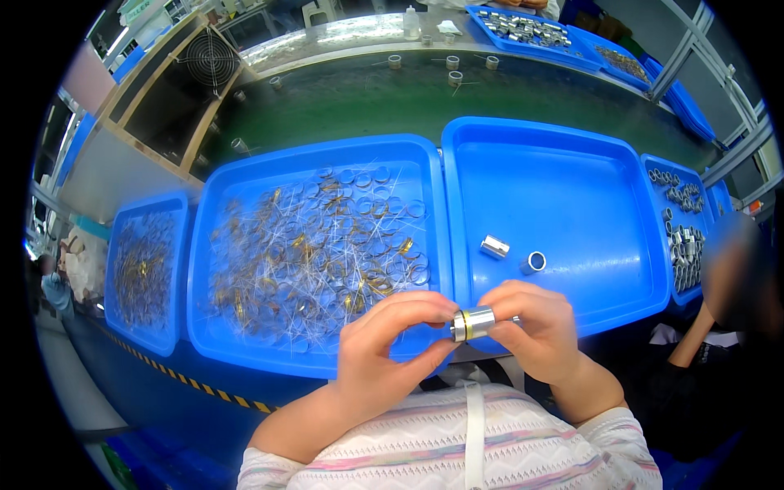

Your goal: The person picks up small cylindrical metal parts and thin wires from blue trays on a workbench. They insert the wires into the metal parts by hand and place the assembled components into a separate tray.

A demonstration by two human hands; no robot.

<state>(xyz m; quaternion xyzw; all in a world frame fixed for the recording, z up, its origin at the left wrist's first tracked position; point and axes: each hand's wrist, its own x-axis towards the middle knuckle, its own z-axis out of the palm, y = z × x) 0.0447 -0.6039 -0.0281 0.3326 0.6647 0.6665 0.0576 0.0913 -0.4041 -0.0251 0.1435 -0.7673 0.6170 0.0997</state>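
Note:
My left hand and my right hand meet over the near rims of two blue trays and together pinch a small metal cylinder with a brass-coloured ring at its left end. The left tray in front of me holds several thin rings tangled with fine white wires. The right tray holds two loose metal sleeves, one lying and one showing its bore.
Another blue tray of wired rings lies at far left. A blue tray of metal sleeves sits at right, beside a person there. A green conveyor belt carries small cylinders behind; a blue tray lies beyond.

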